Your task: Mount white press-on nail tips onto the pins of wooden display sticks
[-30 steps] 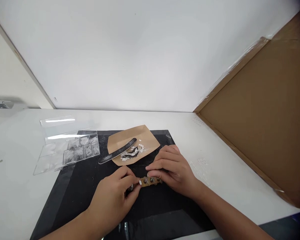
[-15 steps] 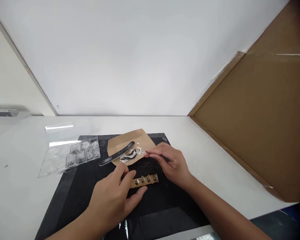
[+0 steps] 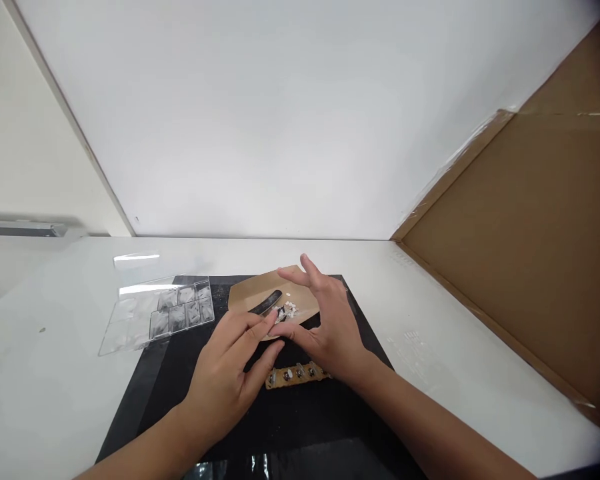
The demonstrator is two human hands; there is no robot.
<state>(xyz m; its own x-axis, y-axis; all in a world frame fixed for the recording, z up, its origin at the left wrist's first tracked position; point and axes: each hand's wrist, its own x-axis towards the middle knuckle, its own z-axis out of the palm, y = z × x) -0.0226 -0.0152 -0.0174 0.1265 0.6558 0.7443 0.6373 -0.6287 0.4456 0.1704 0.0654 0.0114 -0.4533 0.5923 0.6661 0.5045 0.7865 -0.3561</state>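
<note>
My left hand (image 3: 233, 357) is bent, its fingertips meeting the tip of my right thumb above the paper's near edge. Whatever it pinches there is too small to make out. My right hand (image 3: 325, 317) has its thumb stretched to those fingertips and its other fingers raised and spread. Below both hands lies a brown strip (image 3: 305, 375) with a row of metal studs carrying clear pieces and a white oval; its right end is partly covered by my right hand. Behind my hands, small white pieces (image 3: 291, 310) and a dark curved nail file (image 3: 267, 302) rest on brown paper (image 3: 245, 295).
A clear compartment box (image 3: 183, 313) of translucent nail-tip-like pieces stands at the left, its transparent lid lying open. Under the work is a black mat (image 3: 290, 427) on a white table (image 3: 45, 373). A cardboard panel (image 3: 520, 253) rises at the right, and a white wall (image 3: 260, 120) stands behind.
My right hand has come from the white pieces to my left fingertips, going from a pinch to spread fingers. My left hand has shifted off the strip's left end. The view has shifted slightly.
</note>
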